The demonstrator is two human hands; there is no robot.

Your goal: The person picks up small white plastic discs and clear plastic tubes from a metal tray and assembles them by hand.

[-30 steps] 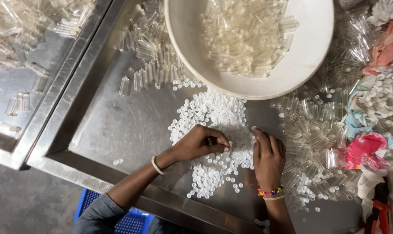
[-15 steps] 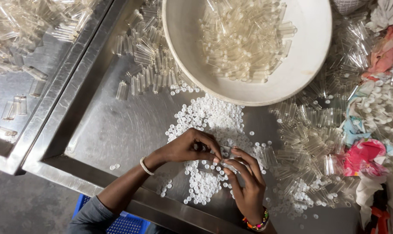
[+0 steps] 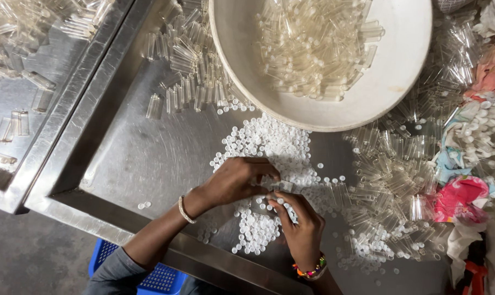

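Observation:
My left hand (image 3: 237, 179) and my right hand (image 3: 299, 224) meet fingertip to fingertip over a heap of small white caps (image 3: 269, 147) on a steel tray (image 3: 122, 164). Between the fingertips is a small clear plastic tube (image 3: 284, 187), pinched by my left hand, with my right hand's fingers at its end. More white caps (image 3: 255, 232) lie under and between my wrists. Whether my right hand also holds a cap is hidden by its fingers.
A big white bowl (image 3: 400, 71) full of clear tubes stands at the top. Loose clear tubes (image 3: 187, 76) lie at the tray's back and in a pile on the right (image 3: 400, 180). Coloured cloth (image 3: 460, 196) lies far right. A second steel tray (image 3: 23, 109) with tubes is left; a blue crate (image 3: 160, 278) below.
My hands, apart over the caps a second ago, have come together. My right hand turned and moved left to meet my left hand, and a clear tube now sits between the fingertips.

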